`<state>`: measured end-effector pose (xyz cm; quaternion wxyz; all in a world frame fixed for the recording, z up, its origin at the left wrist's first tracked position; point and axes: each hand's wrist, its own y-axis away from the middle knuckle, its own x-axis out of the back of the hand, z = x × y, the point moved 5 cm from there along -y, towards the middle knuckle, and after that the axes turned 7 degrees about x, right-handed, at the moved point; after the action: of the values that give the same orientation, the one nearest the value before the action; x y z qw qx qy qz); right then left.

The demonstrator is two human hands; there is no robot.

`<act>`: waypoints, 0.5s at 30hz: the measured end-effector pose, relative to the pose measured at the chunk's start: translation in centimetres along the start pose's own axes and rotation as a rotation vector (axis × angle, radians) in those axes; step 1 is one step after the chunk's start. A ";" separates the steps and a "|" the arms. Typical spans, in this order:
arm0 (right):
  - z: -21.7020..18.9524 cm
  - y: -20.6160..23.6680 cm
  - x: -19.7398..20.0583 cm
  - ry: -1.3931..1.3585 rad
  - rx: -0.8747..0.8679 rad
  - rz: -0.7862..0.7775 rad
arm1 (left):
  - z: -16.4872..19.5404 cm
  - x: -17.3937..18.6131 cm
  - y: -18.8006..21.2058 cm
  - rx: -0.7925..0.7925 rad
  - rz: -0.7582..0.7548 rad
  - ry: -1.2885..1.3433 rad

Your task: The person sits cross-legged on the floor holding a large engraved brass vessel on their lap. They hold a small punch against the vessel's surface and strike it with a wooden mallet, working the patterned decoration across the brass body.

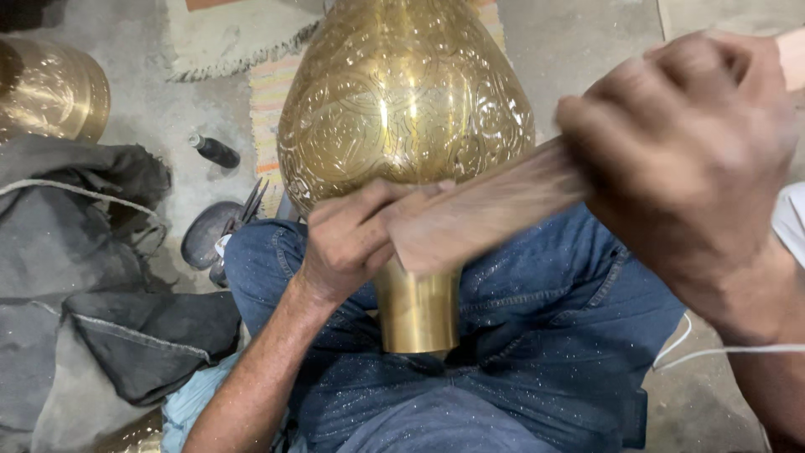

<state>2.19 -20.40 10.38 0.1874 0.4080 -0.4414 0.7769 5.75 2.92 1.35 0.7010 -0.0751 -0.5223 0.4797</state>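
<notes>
Vase: large engraved brass vase (402,92) lying across the lap on blue jeans (537,335); bulbous body pointing away from the person, narrow plain neck (417,310) pointing back toward the body; long axis running roughly straight up and down the view.

Left hand: left hand (352,239) at the junction of body and neck; fingers curled closed, seemingly around something small pressed to the metal; what exactly is pinched hidden by the fingers and blur, so cannot tell; touching the vase and nearer to it than the other hand.

Right hand: right hand (683,143) raised at upper right, close to the camera; wrapped tight in a fist around the far end of a wooden stick (495,205); no contact with the vase itself.

Stick: long, flat, brownish; motion-blurred; slanting from the right fist down and left to end just beside the left hand's knuckles, crossing the vase's axis at the shoulder above the neck.

Key relation: vase surface lying below and left of the right fist; stick's near end meeting the left hand right over the neck junction.

Surroundings: second brass vessel (50,88) at upper left, well apart; grey cloth (75,252) heaped at left; small dark bottle (215,151) on the concrete floor (142,109); striped mat (268,101) under the vase's far side; white cord (721,351) near the right forearm.
</notes>
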 end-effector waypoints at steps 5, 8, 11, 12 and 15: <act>0.1 0.8 -0.2 0.124 0.056 -0.056 | 0.3 0.2 0.3 0.010 0.017 0.022; 0.2 1.1 -0.3 0.139 0.095 0.013 | -0.1 -0.1 0.4 0.007 0.013 -0.002; 0.0 0.9 -0.5 0.163 0.122 0.024 | -0.5 -0.2 0.6 -0.005 0.032 -0.015; -0.2 0.7 -0.5 0.190 0.136 0.019 | -0.6 -0.2 0.7 -0.013 0.041 -0.014; 0.3 0.0 -0.3 -0.063 -0.026 0.018 | -0.8 -0.3 1.0 -0.007 0.046 -0.040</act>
<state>2.50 -20.62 10.26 0.1716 0.4258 -0.4609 0.7595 5.85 3.51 0.15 0.6789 -0.0801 -0.5360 0.4954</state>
